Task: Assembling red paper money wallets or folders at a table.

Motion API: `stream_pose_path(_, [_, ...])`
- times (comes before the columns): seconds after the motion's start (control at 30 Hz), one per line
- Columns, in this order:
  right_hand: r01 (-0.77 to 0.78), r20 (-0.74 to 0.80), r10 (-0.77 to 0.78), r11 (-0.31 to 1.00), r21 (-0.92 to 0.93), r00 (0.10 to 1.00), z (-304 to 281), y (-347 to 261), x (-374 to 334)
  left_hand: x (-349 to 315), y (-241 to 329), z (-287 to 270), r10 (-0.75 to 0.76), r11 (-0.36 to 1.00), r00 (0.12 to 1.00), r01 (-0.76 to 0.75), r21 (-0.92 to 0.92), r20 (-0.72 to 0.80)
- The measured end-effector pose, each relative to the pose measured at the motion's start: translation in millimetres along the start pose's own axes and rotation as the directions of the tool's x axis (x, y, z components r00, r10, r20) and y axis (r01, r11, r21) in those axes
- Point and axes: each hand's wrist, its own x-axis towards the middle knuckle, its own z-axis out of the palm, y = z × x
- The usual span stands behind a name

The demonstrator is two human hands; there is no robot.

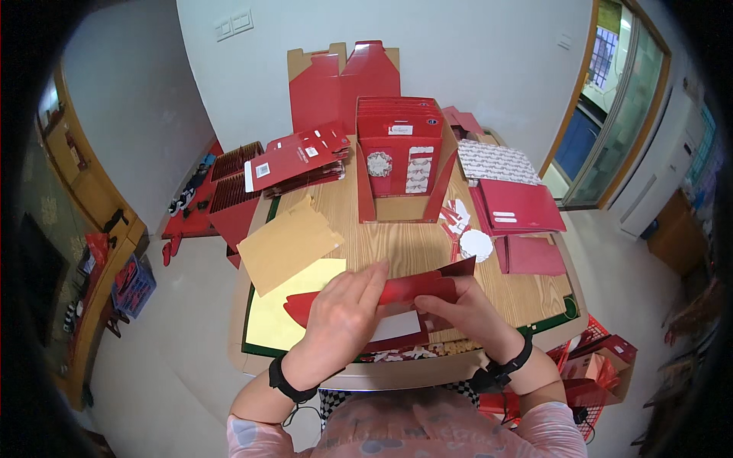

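Note:
A red cardboard folder (407, 291), partly folded with a white panel on its lower face, is between my hands at the table's near edge. My left hand (345, 308) lies against its upper flap with the fingers stretched out flat; its thumb is hidden. At the folder's other end, my right hand (463, 311) grips it, thumb on the near side and fingers mostly hidden behind. A yellow sheet (279, 314) and a tan card piece (290, 244) lie beside my left hand. White scalloped round cards (476, 245) sit just beyond my right hand.
Across the wooden table (328, 202) stands a red display box (434, 200) filled with red folders. Stacked red cards (298, 160) are to its left, patterned sheets (498, 162) and red folders (525, 208) to its right. A red basket (592, 336) stands on the floor, lower right.

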Motion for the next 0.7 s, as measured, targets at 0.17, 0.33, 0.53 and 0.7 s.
stream_pose_path(0.17, [0.048,-0.003,-0.048,0.998,-0.040,0.999,-2.3,7.8,0.6,-0.8,-2.0,0.5,0.046,0.997,0.999,-0.047,-0.067,-0.007])
stream_pose_path(0.33, [0.084,-0.008,-0.085,0.995,-0.061,0.996,-6.3,11.7,3.9,-2.0,3.3,-1.0,0.025,0.990,1.000,-0.025,-0.138,0.001])
stream_pose_path(0.53, [0.209,0.063,-0.205,0.975,-0.073,0.977,-12.0,17.5,2.9,-1.4,8.0,-3.3,0.004,0.985,0.999,0.006,-0.171,0.054])
stream_pose_path(0.7, [0.151,0.029,-0.151,0.988,-0.001,0.988,-9.9,9.8,-4.4,-3.9,4.2,3.3,0.105,0.994,0.994,-0.106,-0.041,-0.024])
